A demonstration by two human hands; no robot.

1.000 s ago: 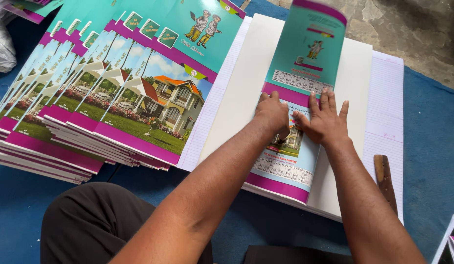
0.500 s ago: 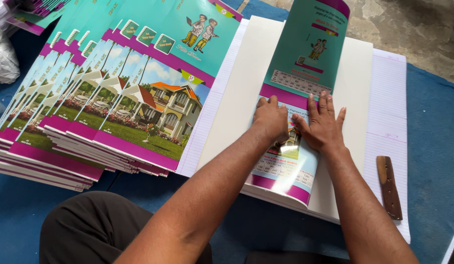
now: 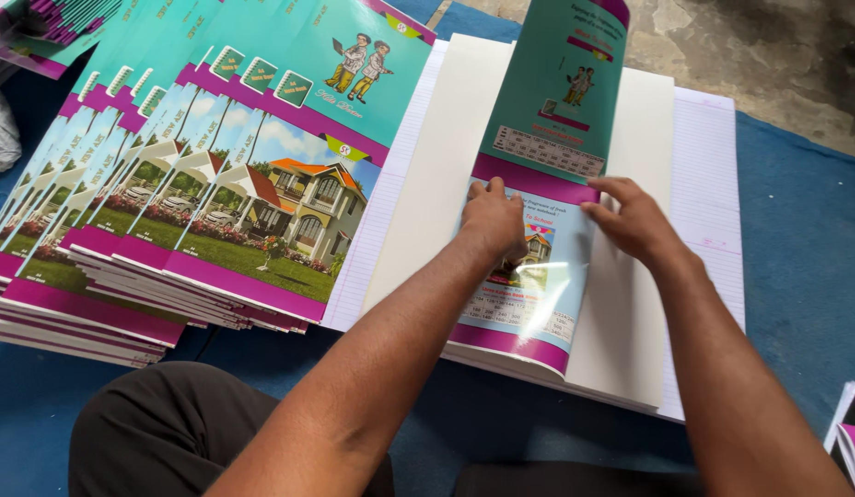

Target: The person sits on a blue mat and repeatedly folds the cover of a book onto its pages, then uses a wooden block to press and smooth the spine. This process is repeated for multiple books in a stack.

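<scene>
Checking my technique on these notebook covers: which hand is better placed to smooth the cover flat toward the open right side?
Probably the right hand. Its fingers already lie at the cover's right edge, beside the bare white sheet. The left hand presses on the cover's middle, near the fold.

Single head cam, looks steeply down and fwd from just above the person's arms, close in. Left hand (image 3: 494, 221) and right hand (image 3: 635, 221) sit centre frame; booklet stack (image 3: 206, 212) far left.
</scene>
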